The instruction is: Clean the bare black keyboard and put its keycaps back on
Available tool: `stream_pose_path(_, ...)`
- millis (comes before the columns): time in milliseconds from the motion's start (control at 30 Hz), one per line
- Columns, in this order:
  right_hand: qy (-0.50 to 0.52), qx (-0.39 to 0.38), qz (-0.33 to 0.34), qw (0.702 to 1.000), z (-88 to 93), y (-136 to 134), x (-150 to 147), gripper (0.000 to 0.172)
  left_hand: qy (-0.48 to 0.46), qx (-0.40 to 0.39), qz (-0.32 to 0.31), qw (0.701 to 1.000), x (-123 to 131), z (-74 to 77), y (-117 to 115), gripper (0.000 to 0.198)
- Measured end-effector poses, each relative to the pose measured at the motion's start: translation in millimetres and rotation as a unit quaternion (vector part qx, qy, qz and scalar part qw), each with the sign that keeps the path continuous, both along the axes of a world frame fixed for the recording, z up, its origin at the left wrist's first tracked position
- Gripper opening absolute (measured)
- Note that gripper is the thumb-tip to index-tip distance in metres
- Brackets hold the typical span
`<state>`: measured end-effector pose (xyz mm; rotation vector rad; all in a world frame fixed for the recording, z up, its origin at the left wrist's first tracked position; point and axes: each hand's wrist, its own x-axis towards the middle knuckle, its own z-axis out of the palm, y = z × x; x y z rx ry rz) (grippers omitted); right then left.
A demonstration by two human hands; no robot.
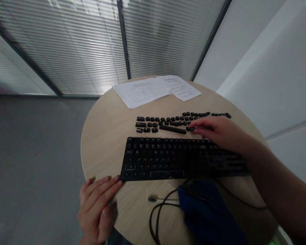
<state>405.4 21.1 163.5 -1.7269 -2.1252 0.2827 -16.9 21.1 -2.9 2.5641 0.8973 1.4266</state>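
A black keyboard (153, 160) lies on the table, its lower rows stripped to bare switches while several upper keys are still capped. Fingers stretched out, my left hand (98, 204) rests at the keyboard's near left corner, fingertips touching it. Beyond the keyboard, loose black keycaps (168, 119) sit in rows, with the long spacebar keycap (172, 129) in front. My right hand (216, 131) reaches across the keyboard's right part, thumb and fingertips pinched on a small keycap (190, 129) just right of the spacebar. Its palm and forearm hide some keys and keycaps.
Printed papers (148, 91) lie at the far side of the round wooden table (99, 136). In front of the keyboard are a small wire-handled brush (152, 198), a looped black cable (153, 217) and a blue cloth (206, 207). Blinds (91, 51) and a white wall stand behind.
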Motion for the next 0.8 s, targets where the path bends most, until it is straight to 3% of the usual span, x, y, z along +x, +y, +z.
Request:
stream_pose_path(100,0.049,-0.005,0.02,0.999,-16.5,-42,-17,0.022,-0.009,-0.006,0.004,1.0,1,0.2,0,0.046)
stream_pose_path(200,0.118,-0.014,0.057,0.991,-33.1,-58,-30,0.022,-0.016,-0.011,0.011,1.0,1,-0.5,0,0.045)
stream_pose_path(367,0.191,0.007,0.121,0.974,-43.6,-55,-37,0.028,-0.012,-0.007,0.021,1.0,0,-1.4,0,0.046)
stream_pose_path(567,0.204,-0.019,0.076,0.976,-48.7,-55,-38,0.031,-0.018,-0.005,0.024,1.0,2,-1.5,0,0.046)
stream_pose_path(700,0.267,-0.033,0.078,0.96,-54.7,-55,-42,0.038,-0.021,-0.02,0.027,0.999,2,-2.4,-1,0.046)
stream_pose_path(800,0.247,-0.016,0.085,0.965,-56.4,-53,-42,0.03,-0.016,-0.017,0.028,0.999,1,-2.8,-1,0.046)
